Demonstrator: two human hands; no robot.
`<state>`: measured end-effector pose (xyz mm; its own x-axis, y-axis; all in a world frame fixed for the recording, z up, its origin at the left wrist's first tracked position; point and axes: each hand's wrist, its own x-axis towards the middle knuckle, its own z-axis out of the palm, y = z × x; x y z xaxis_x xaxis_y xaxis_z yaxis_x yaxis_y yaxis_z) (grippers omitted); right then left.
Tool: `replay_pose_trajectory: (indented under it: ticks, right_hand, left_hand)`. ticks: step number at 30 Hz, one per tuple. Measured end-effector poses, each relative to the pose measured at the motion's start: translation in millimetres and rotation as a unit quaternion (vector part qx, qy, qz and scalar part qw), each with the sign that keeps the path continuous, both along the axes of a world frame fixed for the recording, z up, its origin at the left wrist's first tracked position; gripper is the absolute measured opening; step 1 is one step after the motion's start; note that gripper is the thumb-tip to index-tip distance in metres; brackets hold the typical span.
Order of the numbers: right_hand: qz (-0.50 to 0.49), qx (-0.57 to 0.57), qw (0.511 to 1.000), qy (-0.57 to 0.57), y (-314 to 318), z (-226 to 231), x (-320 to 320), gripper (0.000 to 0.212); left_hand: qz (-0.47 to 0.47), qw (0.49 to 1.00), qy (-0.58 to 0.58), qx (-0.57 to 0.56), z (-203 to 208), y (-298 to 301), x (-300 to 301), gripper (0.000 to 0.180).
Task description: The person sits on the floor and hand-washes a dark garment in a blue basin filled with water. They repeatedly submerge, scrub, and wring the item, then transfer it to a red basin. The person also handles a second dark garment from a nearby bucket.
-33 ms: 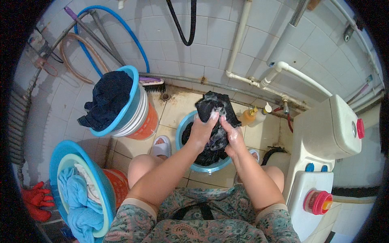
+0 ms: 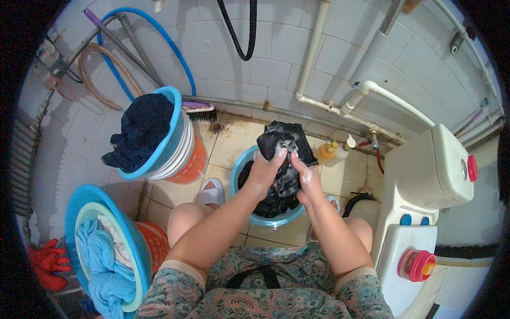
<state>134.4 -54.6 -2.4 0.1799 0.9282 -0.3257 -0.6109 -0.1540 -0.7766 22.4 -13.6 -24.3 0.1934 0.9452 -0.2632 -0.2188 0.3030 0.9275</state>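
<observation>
Both hands grip a wet black garment (image 2: 302,139) streaked with white suds. They raise it over a light blue basin (image 2: 274,222) on the floor between my feet. My left hand (image 2: 266,169) is closed on the cloth from the left, its thumb near the middle. Close beside it, my right hand (image 2: 307,178) pinches the cloth from the right, thumb pointing up. Foam coats the fingers of both hands. More dark wet fabric (image 2: 273,204) fills the basin below. Parts of the fingers are hidden behind the cloth.
Two pump bottles (image 2: 325,153) stand right of the basin. At the left are a blue basin of dark clothes (image 2: 143,127) on a bucket and another of light blue cloth (image 2: 109,260). A toilet (image 2: 425,170) is at the right; a brush (image 2: 201,110) lies by the wall.
The black garment has shifted very slightly in my hands. Both hands keep nearly the same place and grip.
</observation>
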Motion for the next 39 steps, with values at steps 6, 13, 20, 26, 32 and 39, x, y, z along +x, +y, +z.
replay_pose_trajectory:
  ticks: [6, 13, 20, 26, 32, 39]
  right_hand:
    - [0.040, 0.121, 0.880, -0.458, -0.1, 7.1, 15.5, 0.031]
    - [0.073, 0.148, 0.903, -0.398, -5.9, 9.0, 11.7, 0.032]
    - [0.017, 0.027, 0.917, -0.399, 10.3, -9.0, 7.3, 0.041]
    - [0.101, 0.006, 0.974, -0.204, 2.1, -1.0, -2.8, 0.074]
    - [0.069, -0.034, 0.997, 0.010, -5.7, -3.1, -1.3, 0.068]
    - [0.041, 0.003, 0.996, 0.078, 0.3, 12.5, 16.6, 0.034]
  left_hand:
    - [0.015, 0.997, -0.079, 0.019, 42.2, 13.0, -18.3, 0.071]
    - [-0.103, 0.976, -0.189, -0.031, 49.4, 11.7, -24.7, 0.025]
    - [0.082, 0.970, -0.183, -0.138, 25.6, 5.7, -7.2, 0.028]
    - [0.193, 0.939, -0.277, -0.072, 28.9, 33.2, -25.7, 0.021]
    - [0.115, 0.979, -0.118, -0.124, 38.7, 1.2, -3.9, 0.021]
    - [-0.023, 0.938, -0.252, -0.239, 16.0, -9.2, 2.9, 0.026]
